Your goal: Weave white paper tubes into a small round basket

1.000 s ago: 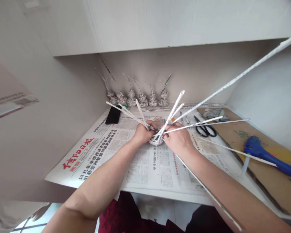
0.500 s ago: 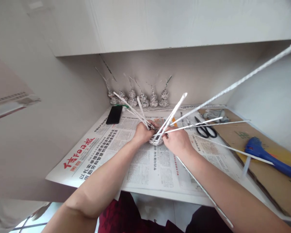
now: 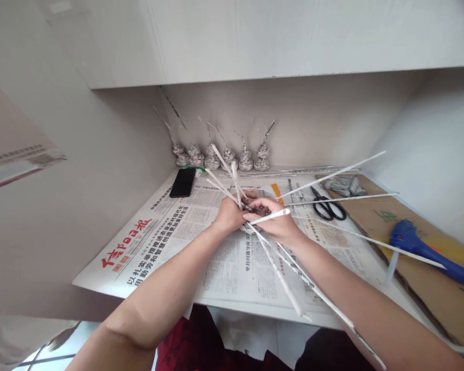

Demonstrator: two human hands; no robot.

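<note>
A small woven paper piece [image 3: 251, 227] sits between my hands over the newspaper, its body mostly covered by fingers. Several rolled-paper strips radiate from it: some rise at the left, others reach right, and a few slope down toward the table's front edge. My left hand [image 3: 232, 214] is closed around the left side of the weave, beside the upright strips. From the right, my right hand [image 3: 276, 219] curls over the weave's top with its fingers at the strips; a thick paper strip [image 3: 270, 216] crosses that hand.
Several woven paper gourds [image 3: 245, 161] line the back wall. A black phone [image 3: 183, 183] lies left on the newspaper [image 3: 170, 226]. Black scissors [image 3: 328, 206], a cardboard sheet [image 3: 421, 304], a crumpled bag [image 3: 345, 185] and a blue glue gun [image 3: 421, 247] are right. A shelf panel [image 3: 278, 41] overhangs.
My right hand has moved inward over the weave. A long strip that stretched to the upper right now points down toward the front edge, and other strips have swung down too.
</note>
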